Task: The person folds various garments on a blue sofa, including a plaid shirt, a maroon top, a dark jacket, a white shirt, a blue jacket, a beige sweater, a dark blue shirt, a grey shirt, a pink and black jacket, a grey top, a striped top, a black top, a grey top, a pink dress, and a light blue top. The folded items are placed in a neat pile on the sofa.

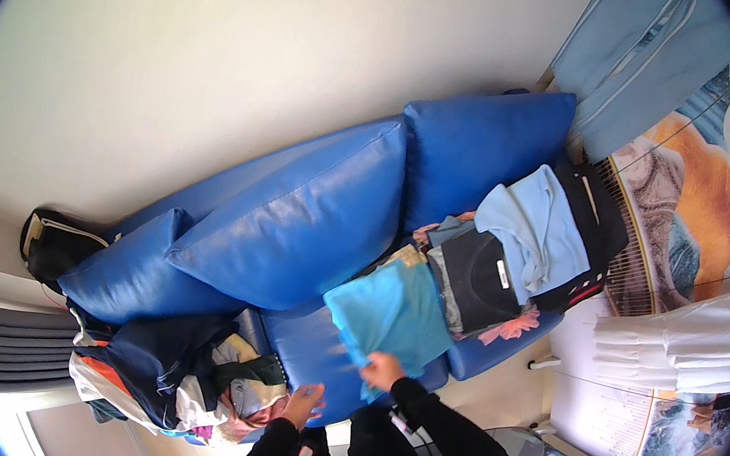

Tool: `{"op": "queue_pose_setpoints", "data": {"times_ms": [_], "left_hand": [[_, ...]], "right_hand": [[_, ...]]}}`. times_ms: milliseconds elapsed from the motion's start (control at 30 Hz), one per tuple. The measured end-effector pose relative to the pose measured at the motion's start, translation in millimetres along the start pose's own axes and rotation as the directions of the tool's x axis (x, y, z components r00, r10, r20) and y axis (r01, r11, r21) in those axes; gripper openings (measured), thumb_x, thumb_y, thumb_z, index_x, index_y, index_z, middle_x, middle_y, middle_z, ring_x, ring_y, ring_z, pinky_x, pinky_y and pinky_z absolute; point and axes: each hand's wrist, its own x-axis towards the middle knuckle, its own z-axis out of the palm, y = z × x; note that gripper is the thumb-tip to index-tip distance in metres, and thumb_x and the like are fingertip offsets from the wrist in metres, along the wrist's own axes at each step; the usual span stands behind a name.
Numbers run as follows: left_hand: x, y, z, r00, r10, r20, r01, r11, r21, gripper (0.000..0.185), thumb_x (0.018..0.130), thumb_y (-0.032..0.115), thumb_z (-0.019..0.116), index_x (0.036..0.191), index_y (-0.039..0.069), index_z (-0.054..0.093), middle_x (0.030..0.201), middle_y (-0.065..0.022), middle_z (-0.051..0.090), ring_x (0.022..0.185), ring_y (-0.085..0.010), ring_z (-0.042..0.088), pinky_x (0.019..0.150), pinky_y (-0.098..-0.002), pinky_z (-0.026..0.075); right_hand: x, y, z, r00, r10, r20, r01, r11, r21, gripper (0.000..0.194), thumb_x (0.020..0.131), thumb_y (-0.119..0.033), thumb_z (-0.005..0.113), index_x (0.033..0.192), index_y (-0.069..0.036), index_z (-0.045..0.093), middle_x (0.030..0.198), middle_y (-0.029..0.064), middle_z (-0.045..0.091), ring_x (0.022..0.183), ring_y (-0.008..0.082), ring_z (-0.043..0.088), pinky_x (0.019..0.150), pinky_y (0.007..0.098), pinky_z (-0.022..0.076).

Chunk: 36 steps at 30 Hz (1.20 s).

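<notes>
A turquoise garment [399,312] lies roughly folded on the blue sofa seat [305,338] in front of me. My right hand [382,371] has its fingers curled on the garment's near edge, and a bit of the cloth hangs below them. My left hand [303,405] hovers empty near the seat's front edge, fingers apart. Close to its left is a loose heap of clothes [170,368] in navy, white, orange and pink. On the other side, a folded dark grey shirt [479,278] and a light blue garment [537,233] rest on stacked clothes.
Large blue cushions [310,221] lean along the sofa back against a pale wall [254,75]. A black bag [61,247] sits at the far left end. Black folded clothes [594,223] lie at the right end, beside a patterned wall panel [701,196] and white hanging cloth [675,341].
</notes>
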Motion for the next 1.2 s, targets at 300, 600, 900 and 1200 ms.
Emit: {"op": "queue_pose_setpoints", "data": {"times_ms": [300, 600, 900, 1200], "left_hand": [[2, 82, 46, 0.925, 0.38, -0.003, -0.38, 0.924, 0.043, 0.021, 0.081, 0.006, 0.072, 0.078, 0.004, 0.052, 0.07, 0.0038, 0.044, 0.069, -0.0087, 0.042, 0.059, -0.026, 0.037], [-111, 109, 28, 0.758, 0.372, 0.536, -0.639, 0.588, 0.496, 0.022, 0.08, 0.011, 0.074, 0.09, 0.003, 0.056, 0.079, -0.0023, 0.051, 0.076, -0.0105, 0.046, 0.07, -0.0283, 0.041], [-137, 51, -54, 0.85, 0.442, 0.288, -0.525, 0.659, 0.538, 0.032, 0.076, 0.012, 0.076, 0.077, 0.004, 0.045, 0.071, -0.0024, 0.036, 0.07, -0.0118, 0.038, 0.064, -0.0297, 0.035], [-230, 90, -142, 0.564, 0.819, 0.108, -0.796, 0.504, 0.335, 0.021, 0.076, 0.003, 0.073, 0.087, 0.002, 0.055, 0.075, -0.0038, 0.05, 0.073, -0.0111, 0.047, 0.069, -0.0273, 0.043]], "right_hand": [[-43, -80, -27, 0.964, 0.205, 0.169, -0.249, 0.92, 0.303, 0.051, 0.089, -0.046, 0.062, 0.123, -0.01, 0.053, 0.111, 0.0122, 0.059, 0.099, 0.0182, 0.059, 0.08, 0.04, 0.0513], [-1, -126, -2, 0.913, 0.205, 0.353, -0.408, 0.436, 0.802, 0.04, 0.098, -0.036, 0.047, 0.128, -0.009, 0.049, 0.124, 0.0098, 0.058, 0.112, 0.0256, 0.057, 0.097, 0.0465, 0.0446], [28, -202, 61, 0.845, -0.133, 0.517, -0.264, 0.738, 0.621, 0.043, 0.087, 0.007, 0.057, 0.128, -0.001, 0.046, 0.098, 0.0126, 0.061, 0.086, 0.021, 0.061, 0.094, 0.0409, 0.0503], [57, -161, 135, 0.913, 0.216, 0.347, 0.152, 0.609, -0.778, 0.099, 0.078, -0.004, 0.061, 0.151, -0.039, 0.003, 0.146, 0.0366, 0.019, 0.134, 0.0466, 0.03, 0.107, 0.0467, 0.034]]}}
